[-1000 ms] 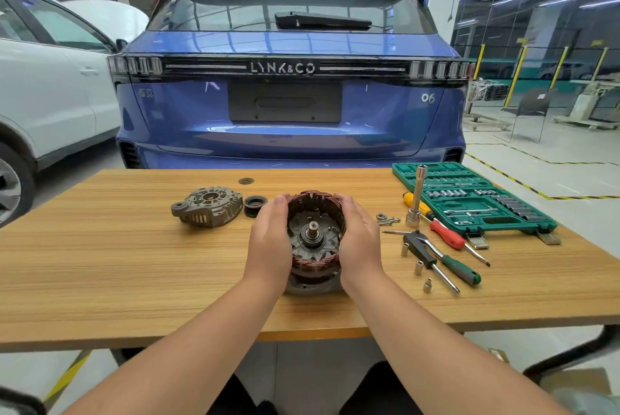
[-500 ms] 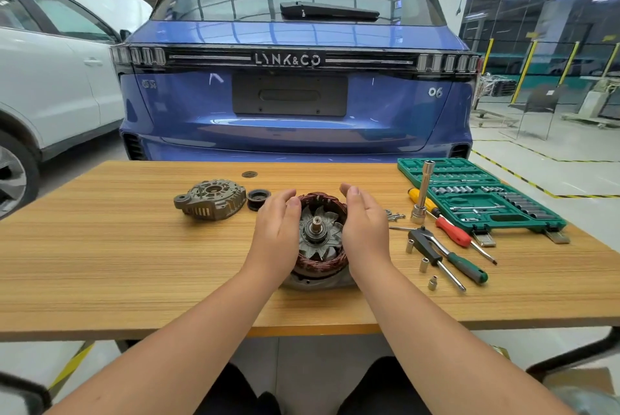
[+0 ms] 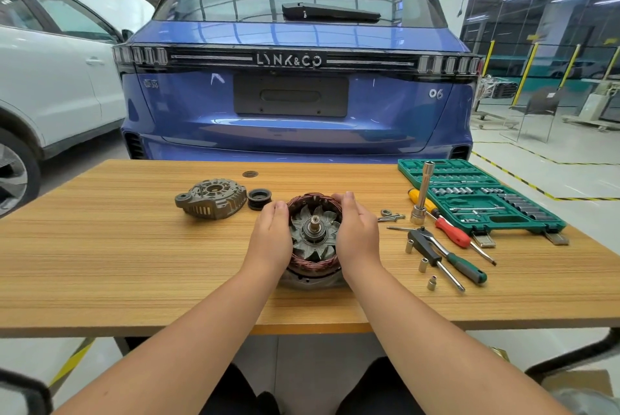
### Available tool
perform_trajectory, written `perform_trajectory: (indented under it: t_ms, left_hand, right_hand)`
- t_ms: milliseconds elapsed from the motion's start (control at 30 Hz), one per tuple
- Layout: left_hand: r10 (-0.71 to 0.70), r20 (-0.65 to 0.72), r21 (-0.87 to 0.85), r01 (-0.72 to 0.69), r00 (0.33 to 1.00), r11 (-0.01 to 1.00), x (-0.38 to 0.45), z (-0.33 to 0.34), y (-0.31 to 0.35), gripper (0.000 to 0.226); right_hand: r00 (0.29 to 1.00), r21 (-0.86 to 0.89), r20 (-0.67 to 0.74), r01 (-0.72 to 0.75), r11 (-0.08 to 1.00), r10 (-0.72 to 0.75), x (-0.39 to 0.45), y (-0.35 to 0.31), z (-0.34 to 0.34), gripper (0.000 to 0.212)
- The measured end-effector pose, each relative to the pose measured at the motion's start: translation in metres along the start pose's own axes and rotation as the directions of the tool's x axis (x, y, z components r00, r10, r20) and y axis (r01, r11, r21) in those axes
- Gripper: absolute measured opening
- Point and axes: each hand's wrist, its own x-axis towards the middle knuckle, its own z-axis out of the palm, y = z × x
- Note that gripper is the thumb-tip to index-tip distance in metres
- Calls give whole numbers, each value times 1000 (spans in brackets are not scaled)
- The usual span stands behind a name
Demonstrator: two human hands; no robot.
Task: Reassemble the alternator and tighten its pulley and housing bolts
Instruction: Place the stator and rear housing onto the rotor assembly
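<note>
The alternator's copper-wound stator ring (image 3: 313, 267) sits around the rotor, whose grey fan blades and shaft (image 3: 314, 223) show in its middle. Both rest on a lower housing (image 3: 312, 282) at the table's centre. My left hand (image 3: 271, 237) cups the ring's left side and my right hand (image 3: 357, 237) cups its right side, with the fingers curled round the rim. The grey front housing (image 3: 211, 198) lies to the left and the black pulley (image 3: 259, 199) lies beside it.
Right of the alternator lie loose bolts (image 3: 391, 216), an upright socket extension (image 3: 422, 193), a ratchet (image 3: 432, 252), a red-handled screwdriver (image 3: 449, 232), small sockets (image 3: 423, 264) and an open green socket case (image 3: 479, 200). A small disc (image 3: 250, 174) lies near the far edge. A blue car stands behind the table.
The stator ring, held tilted toward me a second ago, has come down level around the rotor. Both hands stayed on its sides and moved down with it.
</note>
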Motion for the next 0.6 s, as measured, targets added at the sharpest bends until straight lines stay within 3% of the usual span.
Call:
perform_trajectory:
  t_ms: [200, 267, 433, 600]
  left_hand:
    - [-34, -15, 1, 34, 999, 999, 7, -2, -1, 49]
    - [-24, -3, 3, 24, 1000, 1000, 8, 0, -1, 49]
    - [-10, -9, 29, 10, 1000, 1000, 11, 0, 0, 49]
    - [-10, -38, 46, 12, 999, 999, 15, 0, -1, 46]
  right_hand:
    - [999, -133, -43, 24, 991, -30, 7, 1, 1, 45]
    - [999, -138, -28, 14, 990, -18, 9, 1, -1, 52]
    - [998, -100, 26, -52, 994, 54, 17, -6, -7, 39]
    - [997, -235, 60, 66, 970, -54, 21, -2, -9, 41]
